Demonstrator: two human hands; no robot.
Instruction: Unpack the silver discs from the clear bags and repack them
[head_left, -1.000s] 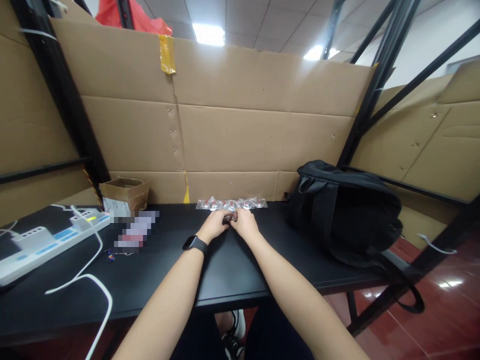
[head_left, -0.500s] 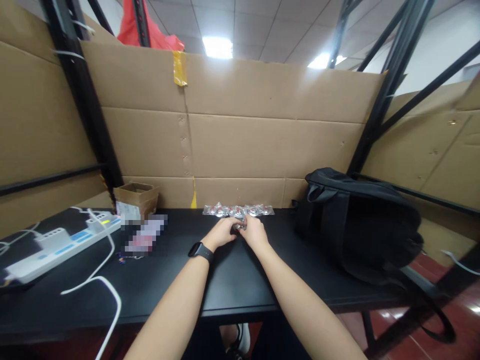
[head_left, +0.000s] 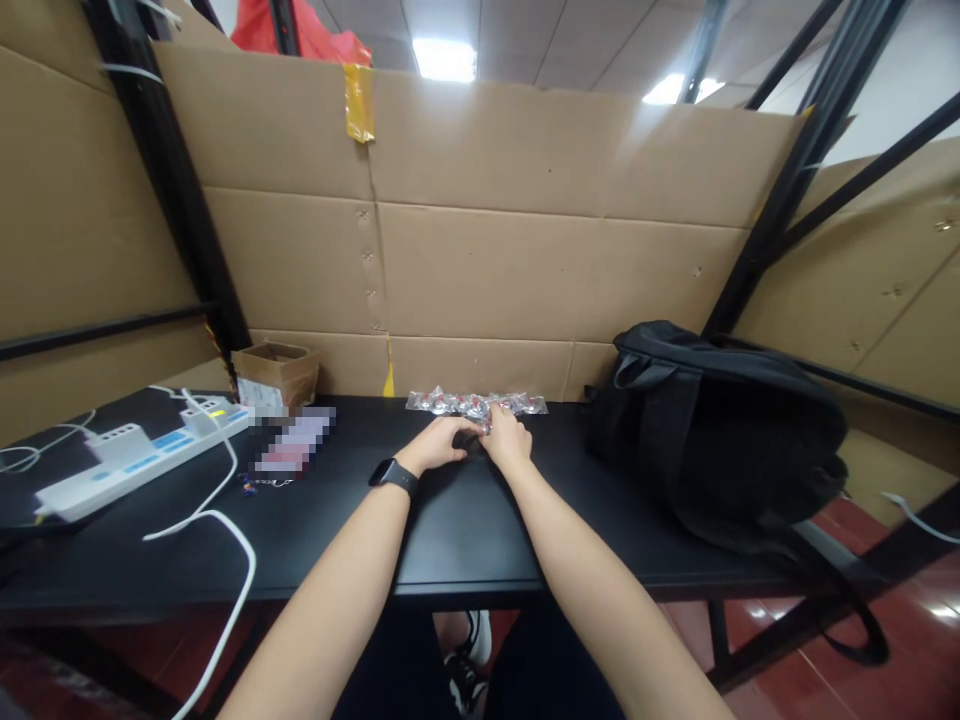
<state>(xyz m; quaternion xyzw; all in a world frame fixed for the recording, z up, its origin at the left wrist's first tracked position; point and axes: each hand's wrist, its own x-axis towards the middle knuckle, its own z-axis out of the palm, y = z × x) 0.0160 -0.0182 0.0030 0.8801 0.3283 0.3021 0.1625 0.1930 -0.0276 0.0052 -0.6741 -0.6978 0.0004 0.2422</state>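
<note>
A row of small clear plastic packets, shiny with red bits inside, lies across the back of the black table. My right hand is closed at the front of this row, its fingertips pinching a small clear packet. Just to its left, my left hand wears a dark watch. Its thumb and fingers are apart and curved, with a dark gap between them and nothing plainly held. What the packets contain is too small to make out.
A black backpack stands on the right side of the table. On the left are a white power strip with a trailing cable, a small open cardboard box and a blurred-out flat item. Cardboard walls enclose the back.
My hands were together around a small shiny packet. Now my right hand has shifted slightly forward with it toward the row, and my left fingers have parted from it. The view has tilted down slightly.
</note>
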